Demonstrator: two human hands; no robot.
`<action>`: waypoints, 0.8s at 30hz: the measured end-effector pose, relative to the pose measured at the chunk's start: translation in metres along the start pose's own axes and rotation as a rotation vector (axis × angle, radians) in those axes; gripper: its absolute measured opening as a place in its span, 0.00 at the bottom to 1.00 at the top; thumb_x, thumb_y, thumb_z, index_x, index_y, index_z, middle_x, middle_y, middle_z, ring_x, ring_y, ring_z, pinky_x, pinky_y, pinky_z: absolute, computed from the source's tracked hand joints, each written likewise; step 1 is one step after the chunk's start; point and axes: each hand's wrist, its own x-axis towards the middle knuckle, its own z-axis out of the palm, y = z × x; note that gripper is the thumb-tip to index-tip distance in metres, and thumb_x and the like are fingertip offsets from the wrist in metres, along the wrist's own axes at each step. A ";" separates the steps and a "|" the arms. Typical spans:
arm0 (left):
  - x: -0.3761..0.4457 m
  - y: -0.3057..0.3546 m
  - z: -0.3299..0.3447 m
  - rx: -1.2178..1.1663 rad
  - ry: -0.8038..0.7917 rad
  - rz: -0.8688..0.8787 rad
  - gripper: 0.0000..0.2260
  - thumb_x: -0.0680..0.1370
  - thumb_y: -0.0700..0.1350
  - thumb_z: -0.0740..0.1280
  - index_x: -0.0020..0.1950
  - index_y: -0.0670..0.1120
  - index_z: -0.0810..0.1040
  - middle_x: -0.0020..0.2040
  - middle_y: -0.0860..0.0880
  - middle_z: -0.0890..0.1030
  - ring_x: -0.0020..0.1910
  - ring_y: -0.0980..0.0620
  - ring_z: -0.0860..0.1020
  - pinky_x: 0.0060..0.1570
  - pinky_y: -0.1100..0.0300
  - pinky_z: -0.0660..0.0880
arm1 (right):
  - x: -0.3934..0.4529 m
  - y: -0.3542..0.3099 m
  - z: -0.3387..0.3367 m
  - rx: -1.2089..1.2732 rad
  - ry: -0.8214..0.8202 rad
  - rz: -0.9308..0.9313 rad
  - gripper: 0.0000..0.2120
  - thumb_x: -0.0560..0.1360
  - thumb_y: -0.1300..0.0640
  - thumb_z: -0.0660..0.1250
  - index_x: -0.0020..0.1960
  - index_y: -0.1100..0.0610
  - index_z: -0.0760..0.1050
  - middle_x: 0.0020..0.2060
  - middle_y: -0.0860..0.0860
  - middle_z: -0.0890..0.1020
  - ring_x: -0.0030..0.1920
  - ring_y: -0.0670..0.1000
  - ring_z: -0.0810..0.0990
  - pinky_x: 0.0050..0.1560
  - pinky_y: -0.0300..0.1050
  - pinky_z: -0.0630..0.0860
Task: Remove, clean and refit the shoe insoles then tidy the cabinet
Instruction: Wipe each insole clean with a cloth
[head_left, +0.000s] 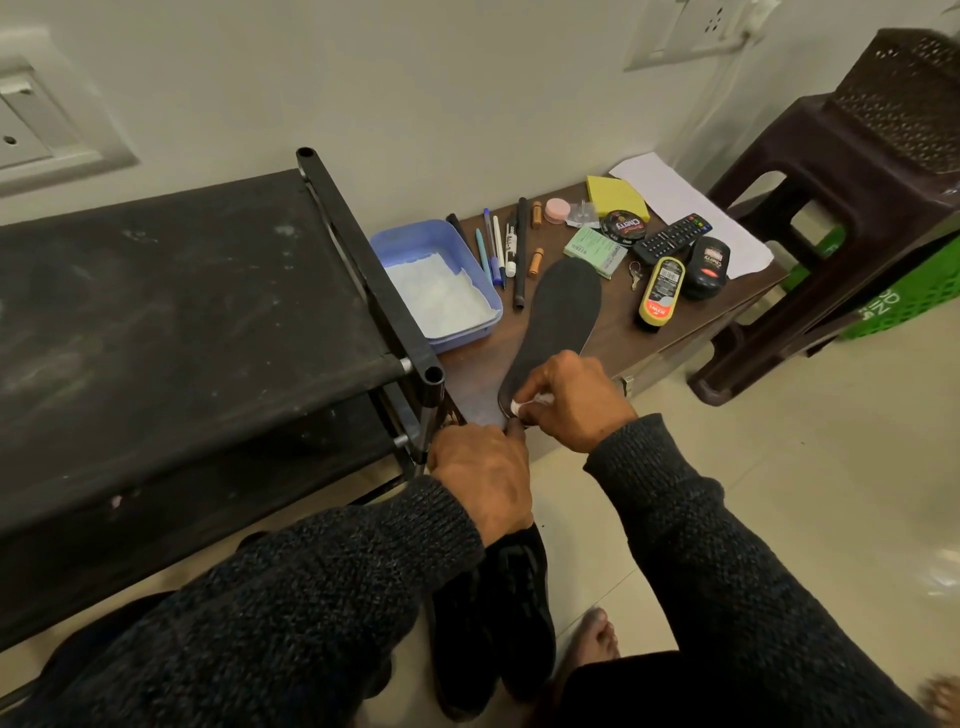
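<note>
The insole (558, 322) lay flat on the low wooden table (670, 332), toe toward the blue tray (410, 244) and heel at the near edge, likely so it stayed steady for wiping. The left hand (480, 480) pinched the heel end to hold it still, fingers curled. The right hand (574, 400), fingers bunched tight round a small white wipe (519, 407), pressed it on the heel; black shoes (493, 618) sat on the floor below the table.

Left hand (480, 470) grips the insole's (556, 322) heel; right hand (574, 402) apparently presses a white wipe (519, 406).
</note>
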 end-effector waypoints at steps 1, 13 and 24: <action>0.000 -0.002 -0.002 -0.007 -0.024 0.022 0.36 0.82 0.57 0.64 0.83 0.48 0.49 0.66 0.46 0.75 0.62 0.44 0.76 0.49 0.50 0.73 | 0.001 0.005 -0.002 -0.002 -0.001 0.033 0.05 0.73 0.59 0.75 0.47 0.51 0.87 0.48 0.51 0.85 0.51 0.51 0.82 0.49 0.42 0.78; 0.003 -0.001 -0.013 -0.049 -0.122 0.025 0.41 0.79 0.59 0.68 0.83 0.48 0.48 0.67 0.45 0.74 0.63 0.44 0.76 0.57 0.44 0.78 | 0.025 0.032 0.000 -0.042 0.269 0.197 0.09 0.75 0.60 0.72 0.55 0.57 0.84 0.56 0.58 0.83 0.55 0.59 0.82 0.53 0.54 0.82; 0.002 0.002 -0.013 0.021 -0.115 0.015 0.37 0.82 0.56 0.65 0.83 0.47 0.49 0.68 0.44 0.74 0.64 0.42 0.76 0.59 0.44 0.77 | -0.003 0.014 0.019 -0.058 0.080 0.117 0.06 0.73 0.60 0.75 0.49 0.52 0.86 0.51 0.53 0.84 0.49 0.53 0.83 0.45 0.41 0.79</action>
